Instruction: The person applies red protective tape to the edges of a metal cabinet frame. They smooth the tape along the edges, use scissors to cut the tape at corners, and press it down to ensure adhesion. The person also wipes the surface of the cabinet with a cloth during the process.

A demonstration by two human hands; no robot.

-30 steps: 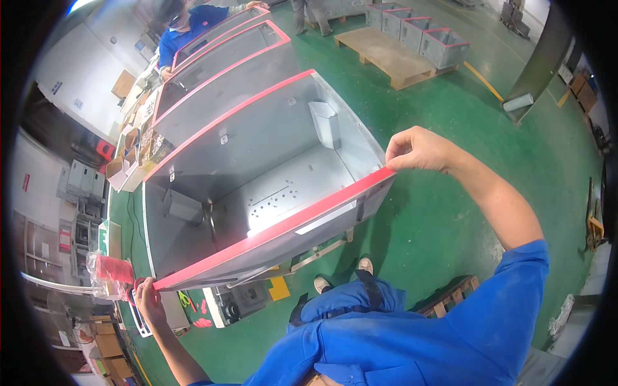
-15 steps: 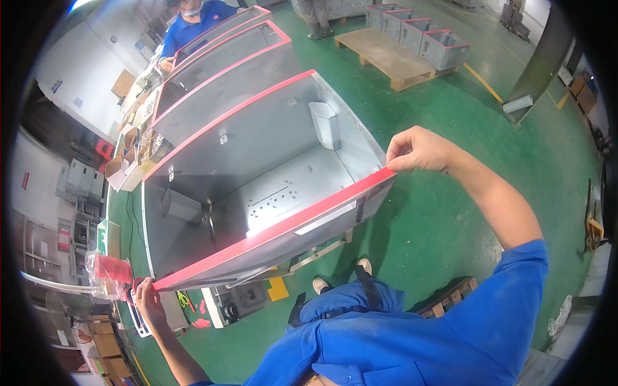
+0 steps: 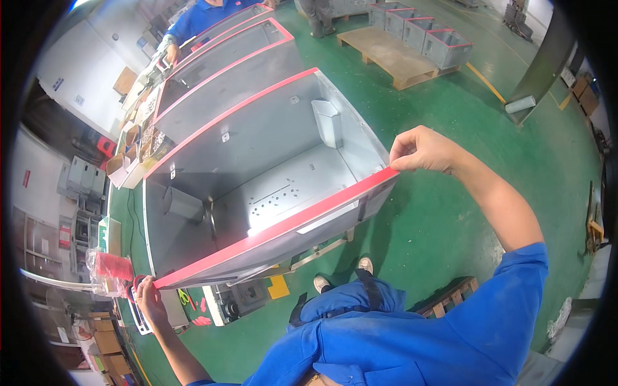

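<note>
Strip: red strip (image 3: 277, 230) lies along the near edge of the big gray metal box (image 3: 257, 154).
Right hand (image 3: 421, 149): fingers pinch the right end, likely to keep it straight.
Left hand (image 3: 149, 297): fingers press together on the left end.
Floor (image 3: 450, 212): green.

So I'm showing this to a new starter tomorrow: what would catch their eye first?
The long red strip along the near rim of the big open grey metal cabinet at centre, stretched between the person's two hands: the right hand pinches its right end, the left hand is at its lower left end. Next, the bright green floor and the wooden pallet with grey boxes at top right.
</note>
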